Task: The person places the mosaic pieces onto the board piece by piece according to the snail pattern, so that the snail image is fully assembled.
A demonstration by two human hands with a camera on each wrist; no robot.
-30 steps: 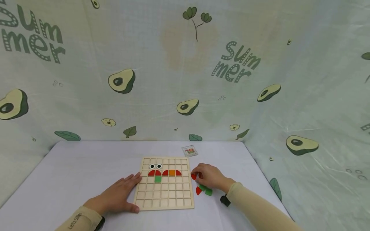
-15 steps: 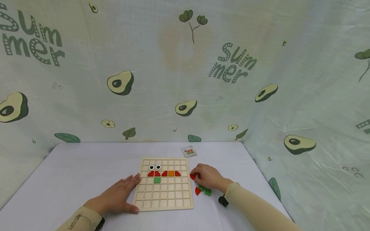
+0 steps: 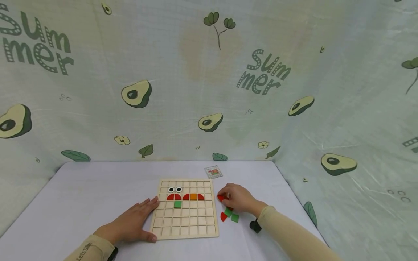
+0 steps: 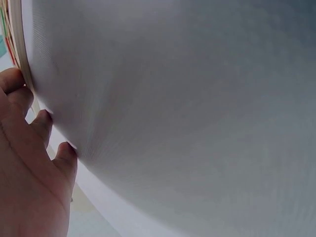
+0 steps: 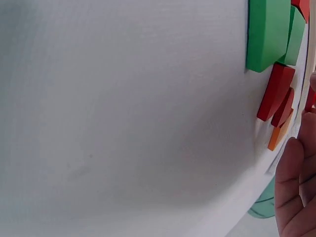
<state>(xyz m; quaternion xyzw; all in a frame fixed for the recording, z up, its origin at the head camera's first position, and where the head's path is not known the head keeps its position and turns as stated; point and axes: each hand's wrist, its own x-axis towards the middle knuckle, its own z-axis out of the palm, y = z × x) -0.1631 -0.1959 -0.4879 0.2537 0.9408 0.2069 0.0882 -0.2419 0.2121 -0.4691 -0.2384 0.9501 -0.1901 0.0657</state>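
Right hand (image 3: 240, 197) pinches a red piece (image 3: 220, 198) beside a gridded board (image 3: 185, 231).
The grip is nearly closed on the piece, just right of the board; fingers hide its direction and long axis. A loose red wedge (image 3: 223, 216) and green square (image 3: 234, 218) lie nearer, seemingly for easy reach. The left hand (image 3: 134, 221), fingers extended, touches the board's left edge, probably steadying it on the desk (image 3: 98, 185).
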